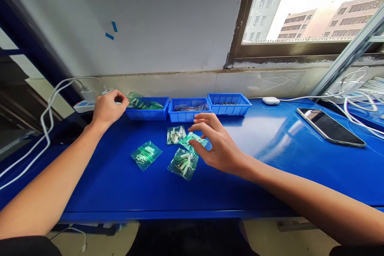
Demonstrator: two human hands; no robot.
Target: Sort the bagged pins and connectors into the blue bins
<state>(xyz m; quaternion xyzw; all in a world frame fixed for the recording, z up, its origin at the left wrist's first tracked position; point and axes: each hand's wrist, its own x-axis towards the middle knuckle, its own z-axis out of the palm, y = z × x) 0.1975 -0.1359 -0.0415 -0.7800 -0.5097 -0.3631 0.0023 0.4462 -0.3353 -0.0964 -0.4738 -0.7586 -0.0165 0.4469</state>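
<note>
My left hand (108, 108) is closed in a pinch at the left end of the left blue bin (147, 114). A small green-tinted plastic packet (134, 98) is at its fingertips, over the bin's rim, with more green packets lying inside. My right hand (214, 140) hovers with fingers apart and curved, close to a green packet (195, 141) on the table. Around that one lie a clear packet (175, 134) of small parts, a packet (184, 164) with white and metal pieces, and, further left, a green packet (146, 155).
A middle bin (187, 117) holds brownish packets, and a right bin (230, 109) holds small dark parts. On the blue table (240, 192) lie a phone (331, 127) and a white case (271, 101) with a cable. White cables (49, 116) and a power strip (84, 106) are at left.
</note>
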